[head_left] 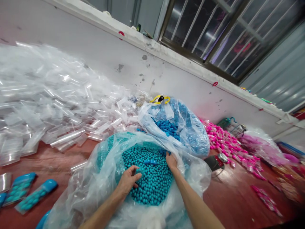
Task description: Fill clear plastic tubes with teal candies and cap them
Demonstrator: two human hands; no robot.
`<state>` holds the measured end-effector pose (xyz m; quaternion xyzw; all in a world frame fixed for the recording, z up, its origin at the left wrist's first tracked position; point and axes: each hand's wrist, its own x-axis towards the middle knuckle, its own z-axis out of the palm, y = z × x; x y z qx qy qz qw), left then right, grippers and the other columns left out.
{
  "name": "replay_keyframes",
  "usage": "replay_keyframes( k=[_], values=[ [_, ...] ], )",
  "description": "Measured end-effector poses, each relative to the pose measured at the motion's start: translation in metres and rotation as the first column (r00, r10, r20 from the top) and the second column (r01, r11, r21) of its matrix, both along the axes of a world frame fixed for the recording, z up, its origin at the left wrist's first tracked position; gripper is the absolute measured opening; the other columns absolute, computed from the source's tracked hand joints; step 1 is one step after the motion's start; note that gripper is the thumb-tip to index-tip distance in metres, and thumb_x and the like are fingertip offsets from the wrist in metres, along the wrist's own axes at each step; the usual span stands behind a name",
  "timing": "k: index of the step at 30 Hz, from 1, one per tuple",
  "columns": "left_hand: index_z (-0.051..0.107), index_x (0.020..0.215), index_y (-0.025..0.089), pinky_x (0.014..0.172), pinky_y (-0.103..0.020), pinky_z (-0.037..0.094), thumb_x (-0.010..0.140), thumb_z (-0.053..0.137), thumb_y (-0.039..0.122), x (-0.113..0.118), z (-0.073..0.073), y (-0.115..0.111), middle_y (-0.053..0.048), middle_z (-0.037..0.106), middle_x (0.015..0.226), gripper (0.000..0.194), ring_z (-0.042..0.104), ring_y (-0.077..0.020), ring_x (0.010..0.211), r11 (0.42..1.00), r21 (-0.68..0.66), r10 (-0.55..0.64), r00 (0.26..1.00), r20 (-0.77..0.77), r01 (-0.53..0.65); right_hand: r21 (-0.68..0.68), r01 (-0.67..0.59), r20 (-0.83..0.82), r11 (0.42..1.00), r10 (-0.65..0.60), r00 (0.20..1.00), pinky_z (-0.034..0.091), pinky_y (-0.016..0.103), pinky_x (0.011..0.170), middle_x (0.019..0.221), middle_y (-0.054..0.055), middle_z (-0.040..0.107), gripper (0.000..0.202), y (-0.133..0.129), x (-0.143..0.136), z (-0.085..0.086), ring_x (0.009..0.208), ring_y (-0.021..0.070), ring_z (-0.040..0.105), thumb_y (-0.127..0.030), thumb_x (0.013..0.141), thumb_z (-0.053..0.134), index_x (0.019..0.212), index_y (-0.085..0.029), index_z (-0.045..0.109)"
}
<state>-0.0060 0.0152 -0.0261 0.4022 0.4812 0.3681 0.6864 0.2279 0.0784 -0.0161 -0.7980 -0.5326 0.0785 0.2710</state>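
Note:
A large clear plastic bag [90,187] lies open in front of me, full of small teal balls [152,184]. Over the left part of the balls is my left hand [130,179], its fingers apart and nothing in them. My right hand [171,160] reaches to the right edge of the balls, its fingertips bent at some small blue pieces there; what it holds, if anything, is too small to make out. A blue cap [150,162] rests on the balls between the hands. Behind stands another clear bag [195,133] with small blue caps [166,127].
Clear empty tubes [66,108] are heaped at the left on the red table [228,200]. Filled tubes with blue caps [30,194] lie at the lower left. Pink pieces [221,136] and a dark device [215,163] are at the right. A wall [133,63] runs behind.

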Motion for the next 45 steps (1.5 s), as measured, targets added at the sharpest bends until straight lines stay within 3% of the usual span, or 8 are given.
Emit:
replay_keyframes(
  k=[8, 18, 24, 31, 34, 37, 41, 45],
  values=[
    [0.055, 0.085, 0.019, 0.046, -0.019, 0.041, 0.052, 0.068, 0.04, -0.001, -0.001, 0.001, 0.003, 0.054, 0.069, 0.042, 0.052, -0.0132, 0.066, 0.999, -0.034, 0.015, 0.998, 0.059, -0.013, -0.034, -0.177, -0.11, 0.984, 0.172, 0.979, 0.044, 0.029, 0.081, 0.101, 0.007, 0.065, 0.037, -0.005, -0.009, 0.001, 0.092, 0.019, 0.06, -0.035, 0.084, 0.039, 0.106, -0.015, 0.06],
    [0.051, 0.087, 0.018, 0.037, -0.017, 0.036, 0.057, 0.066, 0.047, -0.001, 0.008, -0.002, 0.003, 0.054, 0.064, 0.044, 0.054, -0.0114, 0.055, 0.999, -0.006, -0.036, 0.998, 0.057, 0.036, -0.161, -0.287, 0.144, 0.944, 0.31, 0.94, 0.036, 0.031, 0.08, 0.094, 0.011, 0.061, 0.028, -0.036, -0.022, 0.024, 0.09, 0.0209, 0.054, -0.002, 0.079, 0.037, 0.085, -0.015, 0.061],
    [0.048, 0.089, 0.018, 0.033, -0.017, 0.032, 0.06, 0.063, 0.049, -0.001, 0.014, -0.003, 0.005, 0.051, 0.06, 0.046, 0.051, -0.0096, 0.048, 0.997, -0.001, -0.074, 0.997, 0.038, 0.074, -0.346, -0.478, 0.467, 0.807, 0.59, 0.659, 0.036, 0.03, 0.071, 0.09, 0.008, 0.059, 0.019, -0.041, -0.061, 0.038, 0.088, 0.0212, 0.05, -0.012, 0.085, 0.04, 0.085, -0.019, 0.058],
    [0.049, 0.091, 0.018, 0.037, -0.017, 0.038, 0.062, 0.062, 0.041, 0.0, 0.021, -0.006, 0.004, 0.05, 0.073, 0.04, 0.053, -0.0098, 0.056, 0.999, 0.038, 0.002, 1.0, 0.028, -0.003, -0.334, -0.505, 0.484, 0.796, 0.605, 0.633, 0.037, 0.034, 0.071, 0.083, 0.012, 0.058, 0.022, -0.056, -0.078, 0.036, 0.081, 0.0235, 0.051, -0.004, 0.082, 0.038, 0.084, -0.014, 0.057],
    [0.05, 0.089, 0.018, 0.038, -0.017, 0.04, 0.063, 0.061, 0.039, 0.002, 0.02, -0.006, 0.003, 0.052, 0.077, 0.035, 0.053, -0.0098, 0.059, 0.995, 0.099, 0.025, 0.999, -0.041, -0.021, -0.269, -0.665, 0.37, 0.697, 0.712, 0.597, 0.039, 0.031, 0.07, 0.084, 0.009, 0.057, 0.018, -0.066, -0.079, 0.044, 0.082, 0.0214, 0.051, -0.007, 0.082, 0.04, 0.084, -0.016, 0.056],
    [0.049, 0.09, 0.018, 0.036, -0.015, 0.037, 0.065, 0.061, 0.04, 0.002, 0.018, -0.007, 0.004, 0.051, 0.072, 0.035, 0.052, -0.0087, 0.054, 0.995, 0.097, 0.002, 1.0, 0.016, -0.004, -0.052, -0.773, 0.04, 0.633, 0.774, 0.631, 0.04, 0.028, 0.074, 0.089, 0.005, 0.057, 0.017, -0.066, -0.075, 0.049, 0.084, 0.0175, 0.051, -0.012, 0.079, 0.048, 0.094, -0.017, 0.056],
    [0.044, 0.094, 0.019, 0.033, -0.016, 0.032, 0.066, 0.062, 0.045, 0.001, 0.019, -0.01, 0.005, 0.051, 0.064, 0.042, 0.052, -0.0091, 0.046, 0.996, 0.03, -0.085, 0.975, 0.204, 0.081, 0.124, -0.674, -0.621, 0.728, 0.587, 0.519, 0.043, 0.026, 0.067, 0.073, -0.002, 0.058, 0.02, -0.058, -0.067, 0.046, 0.068, 0.013, 0.053, -0.022, 0.072, 0.059, 0.091, -0.016, 0.059],
    [0.047, 0.091, 0.019, 0.044, -0.018, 0.039, 0.066, 0.063, 0.045, 0.003, 0.027, -0.012, 0.001, 0.056, 0.071, 0.039, 0.057, -0.0115, 0.058, 0.986, 0.034, -0.167, 0.96, 0.223, 0.164, 0.208, -0.588, -0.778, 0.781, 0.497, 0.385, 0.045, 0.026, 0.065, 0.07, -0.002, 0.06, 0.021, -0.058, -0.066, 0.044, 0.066, 0.0135, 0.055, -0.033, 0.074, 0.057, 0.086, -0.017, 0.061]
  ],
)
